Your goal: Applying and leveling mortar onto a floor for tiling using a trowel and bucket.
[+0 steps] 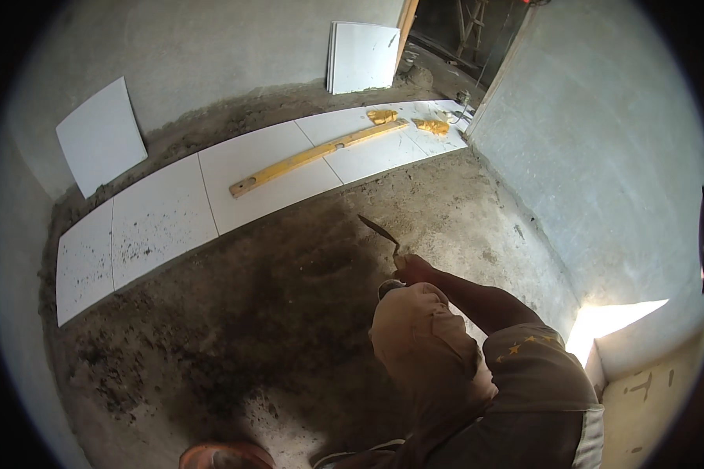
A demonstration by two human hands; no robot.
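My right hand (412, 270) is closed around the handle of a pointing trowel (378, 228). Its narrow blade points away to the left, held over the dark, rough floor. My bent trouser leg (418, 328) is just below that hand. My left hand does not show. Beyond the trowel runs a row of white floor tiles (252, 173), with dark specks of mortar on the ones at the left. A yellow spirit level (319, 159) lies slantwise across the tiles. Two crumpled yellow things, perhaps gloves (430, 126), lie near the level's far end.
One white tile (102, 139) leans on the back wall at left; a stack of white tiles (363, 58) leans beside the doorway (465, 35). An orange rim, perhaps a bucket (225, 455), shows at the lower edge. A grey wall (602, 156) closes the right side.
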